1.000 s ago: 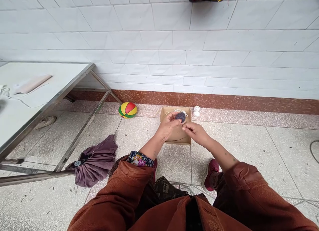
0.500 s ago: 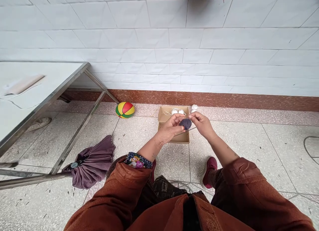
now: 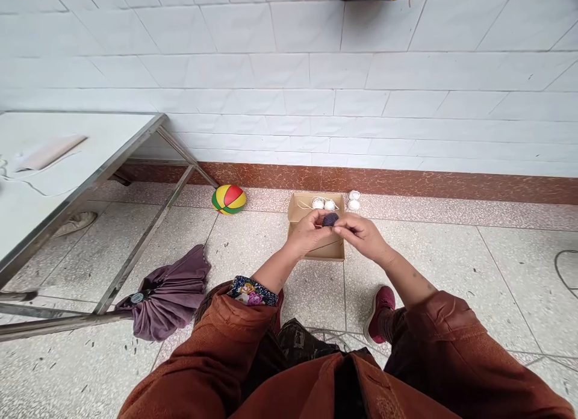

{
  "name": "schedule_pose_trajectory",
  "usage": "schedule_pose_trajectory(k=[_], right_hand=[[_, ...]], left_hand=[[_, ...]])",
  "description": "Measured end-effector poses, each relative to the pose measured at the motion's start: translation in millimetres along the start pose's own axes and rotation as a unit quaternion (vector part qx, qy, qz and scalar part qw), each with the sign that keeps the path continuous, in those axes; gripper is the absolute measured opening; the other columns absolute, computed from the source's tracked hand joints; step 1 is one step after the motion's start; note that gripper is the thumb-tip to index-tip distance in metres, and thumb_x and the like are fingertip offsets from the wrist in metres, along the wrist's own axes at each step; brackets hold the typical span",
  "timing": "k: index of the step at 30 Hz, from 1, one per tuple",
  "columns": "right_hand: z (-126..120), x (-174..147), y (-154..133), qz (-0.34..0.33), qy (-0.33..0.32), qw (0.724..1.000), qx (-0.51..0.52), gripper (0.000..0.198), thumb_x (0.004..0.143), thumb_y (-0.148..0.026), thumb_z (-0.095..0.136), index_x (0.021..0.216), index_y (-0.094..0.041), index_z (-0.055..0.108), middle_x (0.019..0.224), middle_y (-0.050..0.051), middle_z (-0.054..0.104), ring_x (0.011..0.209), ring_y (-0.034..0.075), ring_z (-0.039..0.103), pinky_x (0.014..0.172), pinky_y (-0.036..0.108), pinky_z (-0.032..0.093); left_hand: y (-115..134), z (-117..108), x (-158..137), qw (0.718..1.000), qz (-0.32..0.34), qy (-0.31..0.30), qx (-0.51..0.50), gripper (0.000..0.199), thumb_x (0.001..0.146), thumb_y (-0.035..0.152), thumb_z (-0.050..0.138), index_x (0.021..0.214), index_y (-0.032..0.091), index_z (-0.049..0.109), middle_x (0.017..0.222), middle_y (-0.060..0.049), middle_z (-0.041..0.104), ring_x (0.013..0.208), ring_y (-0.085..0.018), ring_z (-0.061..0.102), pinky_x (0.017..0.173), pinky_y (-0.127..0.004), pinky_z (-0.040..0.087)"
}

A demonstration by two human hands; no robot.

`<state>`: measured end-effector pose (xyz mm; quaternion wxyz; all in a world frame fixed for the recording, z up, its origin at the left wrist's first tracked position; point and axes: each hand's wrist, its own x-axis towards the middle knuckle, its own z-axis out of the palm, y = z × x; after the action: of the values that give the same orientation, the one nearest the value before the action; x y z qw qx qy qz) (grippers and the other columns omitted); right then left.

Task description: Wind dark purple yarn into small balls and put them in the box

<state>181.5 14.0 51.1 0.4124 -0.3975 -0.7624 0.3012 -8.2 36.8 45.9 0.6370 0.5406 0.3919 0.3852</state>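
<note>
Between the thumb and fingers of my left hand (image 3: pixel 311 231) is a small ball of dark purple-grey yarn (image 3: pixel 330 219). My right hand (image 3: pixel 361 233) is closed in a pinch at the ball's right side; the strand in its fingertips is too fine to make out clearly. Below my hands an open cardboard box (image 3: pixel 332 251) lies on the floor, partly hidden by them. A dark strand crosses the box. Two white yarn balls (image 3: pixel 324 204) rest in its far part, with loose white ends. More white yarn balls (image 3: pixel 354 200) sit on the floor just right of the box.
A multicoloured ball (image 3: pixel 229 199) lies by the wall, left of the box. A metal-framed table (image 3: pixel 121 133) stands at the left, with a folded purple umbrella (image 3: pixel 171 295) against its lower bar. A cable (image 3: pixel 560 271) lies at the far right.
My right hand has come down from the top of the yarn ball to its near right side. The yarn ball has turned and shifted slightly left in my left hand.
</note>
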Motion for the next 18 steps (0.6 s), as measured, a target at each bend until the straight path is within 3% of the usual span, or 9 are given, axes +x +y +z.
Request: schedule_pose_trajectory(k=[4, 7, 13, 18], right_hand=[[-10.8, 5.7, 8.8, 0.065, 0.069, 0.995, 0.011, 0.024, 0.095, -0.044, 0.061, 0.083, -0.023, 0.066, 0.078, 0.002, 0.06, 0.075, 0.018, 0.056, 0.073, 0.032, 0.045], [-10.1, 6.2, 16.2, 0.128, 0.082, 0.987, 0.048, 0.03, 0.093, -0.05, 0.06, 0.081, -0.022, 0.064, 0.074, 0.0, 0.057, 0.07, 0.017, 0.052, 0.068, 0.03, 0.043], [0.6, 0.9, 18.1, 0.162, 0.054, 0.985, 0.029, 0.027, 0.095, -0.046, 0.053, 0.083, -0.022, 0.06, 0.075, 0.0, 0.06, 0.069, 0.016, 0.053, 0.066, 0.029, 0.042], [2.0, -2.9, 13.6, 0.145, 0.033, 0.989, 0.009, 0.023, 0.096, -0.04, 0.052, 0.086, -0.022, 0.062, 0.077, 0.0, 0.061, 0.068, 0.015, 0.053, 0.066, 0.029, 0.041]], left_hand=[[3.1, 1.5, -5.0, 0.994, -0.017, -0.101, -0.046, 0.055, 0.077, 0.026, 0.077, 0.127, 0.023, 0.056, 0.1, -0.004, 0.068, 0.097, -0.017, 0.061, 0.093, -0.036, 0.043], [6.4, 2.1, -7.4, 0.981, -0.049, -0.138, -0.125, 0.059, 0.08, 0.028, 0.076, 0.134, 0.028, 0.052, 0.105, -0.004, 0.067, 0.093, -0.016, 0.063, 0.087, -0.033, 0.046], [7.4, 4.3, -5.6, 0.962, -0.055, -0.119, -0.241, 0.043, 0.077, 0.026, 0.079, 0.116, 0.021, 0.061, 0.115, -0.008, 0.066, 0.095, -0.018, 0.067, 0.09, -0.036, 0.051], [3.7, 2.2, -0.7, 0.968, -0.048, -0.051, -0.242, 0.041, 0.074, 0.024, 0.079, 0.109, 0.019, 0.058, 0.109, -0.006, 0.066, 0.093, -0.017, 0.069, 0.087, -0.034, 0.052]])
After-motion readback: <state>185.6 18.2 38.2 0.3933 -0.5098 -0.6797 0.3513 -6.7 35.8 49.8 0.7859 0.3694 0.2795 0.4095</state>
